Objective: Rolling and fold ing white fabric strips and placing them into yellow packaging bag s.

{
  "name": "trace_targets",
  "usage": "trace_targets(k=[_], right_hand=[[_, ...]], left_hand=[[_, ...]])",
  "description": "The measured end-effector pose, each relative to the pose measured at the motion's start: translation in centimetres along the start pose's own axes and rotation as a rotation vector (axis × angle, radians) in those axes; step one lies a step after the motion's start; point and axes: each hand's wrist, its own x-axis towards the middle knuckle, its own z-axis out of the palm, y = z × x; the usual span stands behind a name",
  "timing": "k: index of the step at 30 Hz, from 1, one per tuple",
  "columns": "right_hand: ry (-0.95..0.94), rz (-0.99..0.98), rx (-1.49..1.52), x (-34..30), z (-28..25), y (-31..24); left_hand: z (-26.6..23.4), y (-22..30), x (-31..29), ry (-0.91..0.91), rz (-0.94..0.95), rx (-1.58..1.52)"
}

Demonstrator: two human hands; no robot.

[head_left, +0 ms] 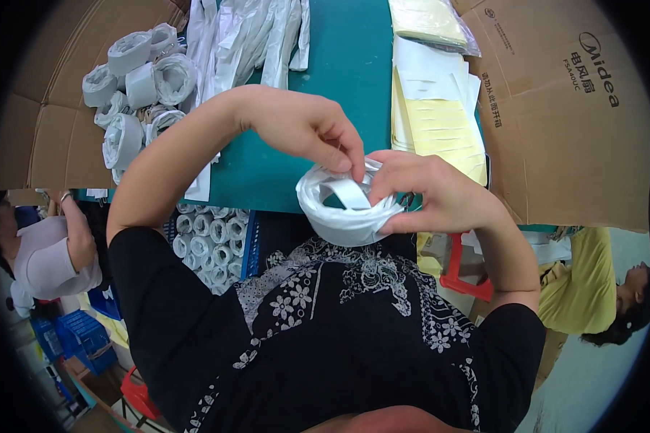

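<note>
A ring-shaped coil of white plastic-wrapped strip [347,229] is held above the near edge of the green table. My right hand [433,191] grips its right side, with the thumb outside and the fingers over the rim. From the upper left, my left hand [314,137] reaches over with thumb and forefinger pinched together at the inner far edge of the coil. Just under those fingertips, a flat white band [348,193] crosses the coil's opening. Exactly what the left fingertips pinch is partly hidden.
Similar white coils [141,79] are piled at far left beside long white sleeves [249,43]. Yellow and white sheets [440,123] lie at right near a cardboard box [556,108]. More coils [213,242] fill a blue crate below. People sit at left [54,249] and right [578,289].
</note>
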Motion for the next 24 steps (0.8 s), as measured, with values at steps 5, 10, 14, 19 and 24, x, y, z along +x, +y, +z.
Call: trace_targets(k=[5,10,14,19,24], right_hand=[[-0.026,-0.044,-0.344,-0.4,0.5,-1.3],[0.036,-0.020,-0.453,-0.1,0.8,-0.2],[0.109,0.220,-0.315,1.0,0.8,1.1],[0.265,0.345,-0.261,0.6,0.9,4.5],[0.487,0.486,0.158,0.4,1.0,5.0]], left_hand=[[1.5,2.4,0.3,-0.068,-0.054,0.570],[1.0,3.6,0.8,0.085,0.014,0.708],[2.2,4.7,2.1,0.246,-0.067,0.823],[4.8,3.2,2.1,0.448,0.063,1.233],[7.5,-1.7,2.5,0.905,0.387,1.420]])
